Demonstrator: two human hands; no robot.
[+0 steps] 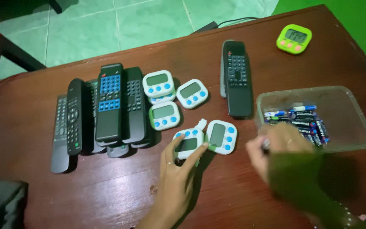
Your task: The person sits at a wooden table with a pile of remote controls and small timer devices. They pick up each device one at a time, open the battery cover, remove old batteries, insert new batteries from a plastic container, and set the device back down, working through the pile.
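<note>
On the dark red-brown wooden worktop point(106, 186), over a pale green tiled floor point(119, 25), lie many things. A pile of black remotes point(102, 110) sits at the left, and one more remote point(237, 78) lies apart. Small white timers point(164, 115) with blue buttons sit in the middle. A green timer point(294, 39) is far off at the back. The left hand point(176, 178) has its fingers point(199, 153) around a white timer point(188, 143), just beside another one point(221, 136). The right hand point(276, 146) is blurry and curled at a clear box point(352, 110) of batteries point(301, 118); I cannot tell what it holds.
</note>
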